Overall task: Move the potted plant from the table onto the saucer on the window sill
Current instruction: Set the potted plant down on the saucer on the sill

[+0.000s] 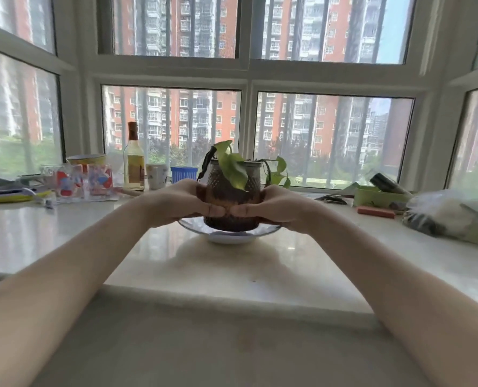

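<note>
I see the pale stone window sill carrying a glass saucer. My left hand and right hand clasp the potted plant from both sides, thumbs meeting in front, its base in the saucer.

Open sill surface lies in front of the saucer, giving me a clear way in. Left of it stand printed glasses, a bottle and a mug; right, a green box and a plastic bag.
</note>
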